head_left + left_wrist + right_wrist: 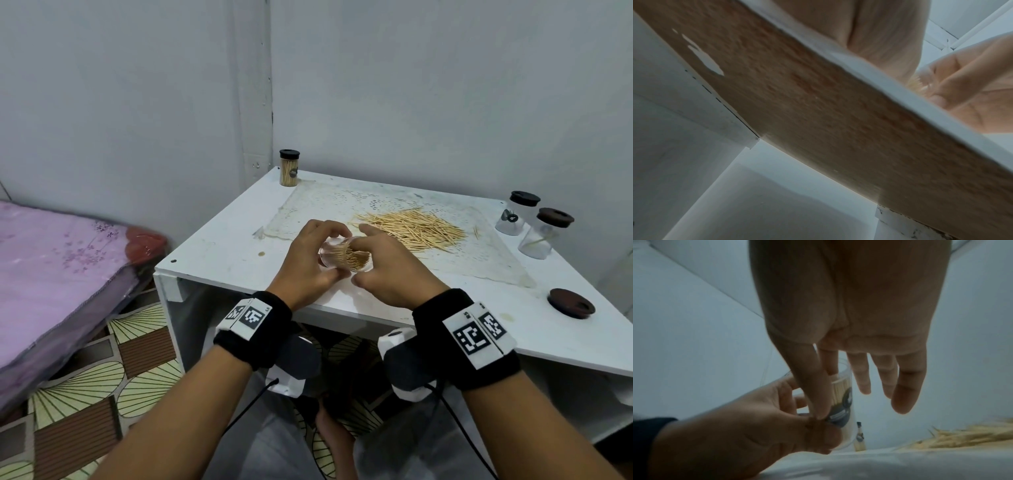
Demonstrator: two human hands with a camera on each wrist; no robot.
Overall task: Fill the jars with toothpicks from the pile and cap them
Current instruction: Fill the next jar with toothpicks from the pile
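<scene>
Above the table's (219, 246) near edge, left-hand fingers (320, 228) wrap the jar (337, 255); right-hand fingers (863, 374) spread at its mouth

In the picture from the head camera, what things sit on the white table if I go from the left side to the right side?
Capped full jar → jar in the left hand → toothpick pile → black-lidded jar → brown-lidded jar → loose brown lid.
</scene>
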